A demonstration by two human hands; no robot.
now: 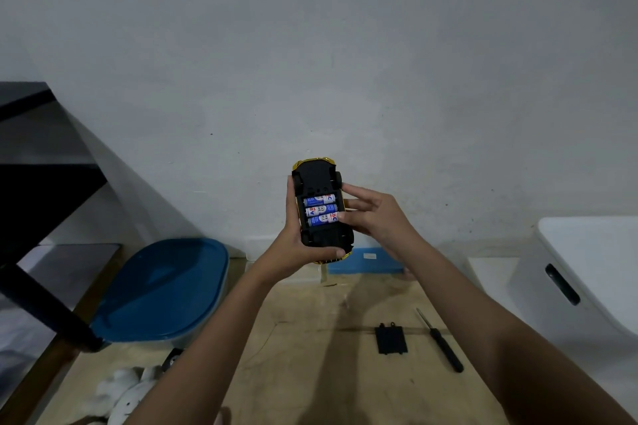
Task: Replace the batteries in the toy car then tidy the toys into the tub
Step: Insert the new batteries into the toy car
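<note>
Hands meet around an upturned toy car (319,179) held up in front of a pale wall (310,45). The left hand (296,242) grips the car from below and from its left side, the thumb curled across the near end and the fingers running up the far flank. The right hand (374,217) comes in from the right with its fingers nearly straight: two fingertips rest on the car's right edge, and the thumb tip touches the end of the nearest of three blue-and-white batteries (320,210). These lie side by side in the open compartment of the black underside. A yellow body shows at the car's front and rear rims.

Below the hands, on the tan floor (310,373), a black battery cover (390,339) lies flat. Just to its right, apart from it, lies a black-handled screwdriver (440,340). A clear tub with a blue lid (155,286) stands to the left against the wall, its lid on. A white plush toy (127,386) lies near the lower left edge. A white container (587,269) with a dark handle slot stands at the right, and a black frame (45,304) fills the left side.
</note>
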